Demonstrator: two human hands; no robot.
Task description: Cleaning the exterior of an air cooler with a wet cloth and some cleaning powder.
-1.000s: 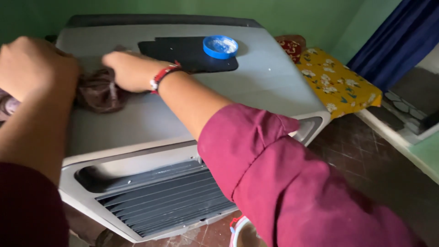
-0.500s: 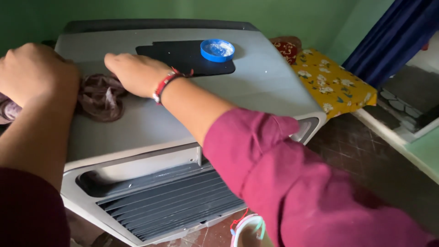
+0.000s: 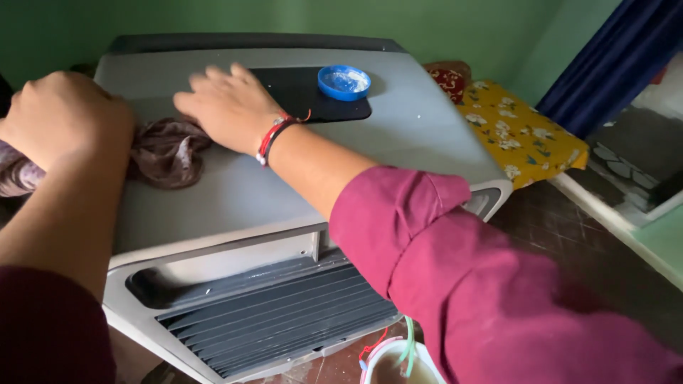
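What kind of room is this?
Probably a room in someone's home. There is a big grey air cooler against a green wall, a flowery yellow cloth beside it, and a dark blue curtain.

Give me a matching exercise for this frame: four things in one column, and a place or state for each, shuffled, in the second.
Things:
1. blue lid
2. brown cloth
3. left hand
4. yellow flowered fabric

Places or states:
A. bunched on the grey cooler top, under the right hand
B. closed in a fist at the cooler's left edge
C. lying beyond the cooler's right side
D. open side up on the black panel

Pairs: 1-D, 2-A, 3-B, 4-C
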